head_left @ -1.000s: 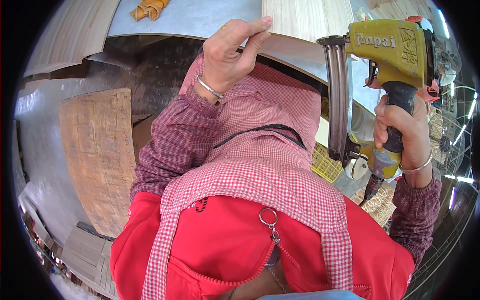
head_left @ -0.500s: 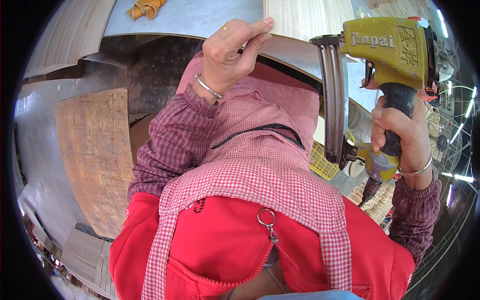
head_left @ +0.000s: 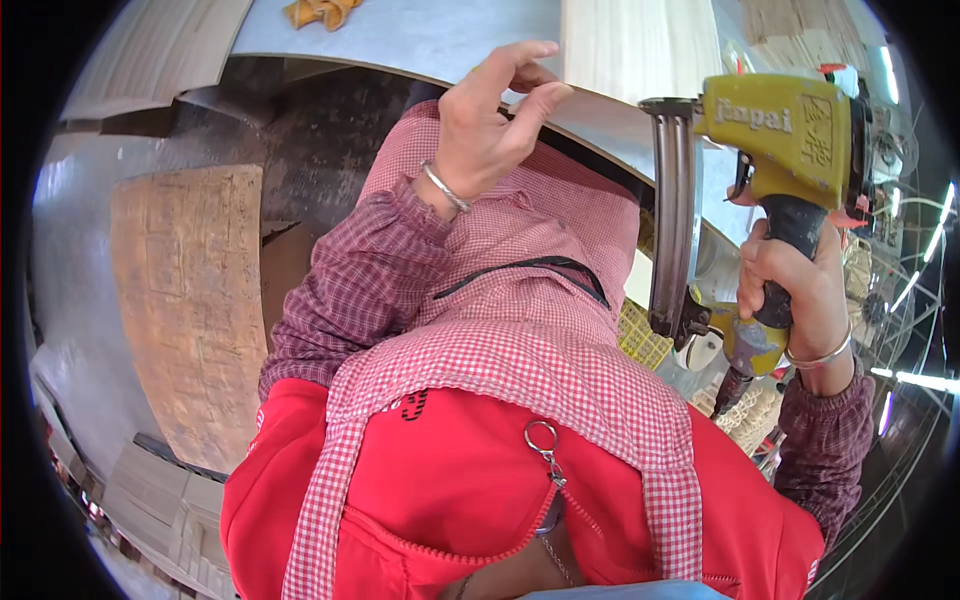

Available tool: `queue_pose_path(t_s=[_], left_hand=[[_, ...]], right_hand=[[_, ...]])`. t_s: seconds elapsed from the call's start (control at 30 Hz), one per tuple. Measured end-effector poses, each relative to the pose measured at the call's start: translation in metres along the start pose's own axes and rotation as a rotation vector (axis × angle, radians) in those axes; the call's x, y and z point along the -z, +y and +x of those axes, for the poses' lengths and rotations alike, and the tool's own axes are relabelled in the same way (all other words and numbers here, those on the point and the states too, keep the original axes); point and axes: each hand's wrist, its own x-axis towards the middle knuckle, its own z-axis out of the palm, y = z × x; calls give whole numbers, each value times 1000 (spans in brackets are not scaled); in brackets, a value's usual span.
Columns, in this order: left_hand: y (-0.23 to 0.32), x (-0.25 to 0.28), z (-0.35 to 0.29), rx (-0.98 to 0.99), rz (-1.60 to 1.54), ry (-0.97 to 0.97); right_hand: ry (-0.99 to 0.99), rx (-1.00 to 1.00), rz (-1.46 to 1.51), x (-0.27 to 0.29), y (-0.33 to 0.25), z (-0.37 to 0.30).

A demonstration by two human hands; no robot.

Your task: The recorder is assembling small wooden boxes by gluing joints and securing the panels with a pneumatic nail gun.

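A yellow pneumatic nail gun [head_left: 775, 135] with a black grip and a long metal magazine is upright at the right. My right hand [head_left: 800, 270] is wrapped round its black grip. The nose of the gun is close to the right edge of a pale wooden board [head_left: 640, 50] on the worktable. My left hand [head_left: 490, 125] is at the board's near left corner, thumb and forefinger stretched out with a gap between them. Its other fingers are curled, and nothing shows in it. Whether the thumb touches the board, I cannot tell.
The grey worktable [head_left: 420, 35] bears an orange cloth [head_left: 320, 12]. Stacked pale boards [head_left: 160, 55] stand at the far left, above a brown wooden panel [head_left: 190, 310]. A yellow plastic basket [head_left: 642, 335] is below the nail gun. More wood [head_left: 805, 35] lies at the far right.
The nail gun has dropped slightly in the picture with my right hand. My left hand has shifted a little right and down, and its thumb and forefinger have spread apart.
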Motion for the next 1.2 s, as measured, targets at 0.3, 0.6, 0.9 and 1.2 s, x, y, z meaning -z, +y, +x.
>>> queue_pose_path(t_s=[0.3, 0.6, 0.9, 1.2], left_hand=[[-21, -10, -7, -121, 14, 28], [-26, -11, -9, -179, 22, 6], [-21, 4, 4, 111, -212, -154], [-22, -1, 36, 440, -373, -290]], right_hand=[[11, 21, 60, 0, 12, 1], [-3, 22, 82, 1, 11, 3], [-20, 20, 71, 3, 12, 3], [13, 30, 63, 4, 16, 2]])
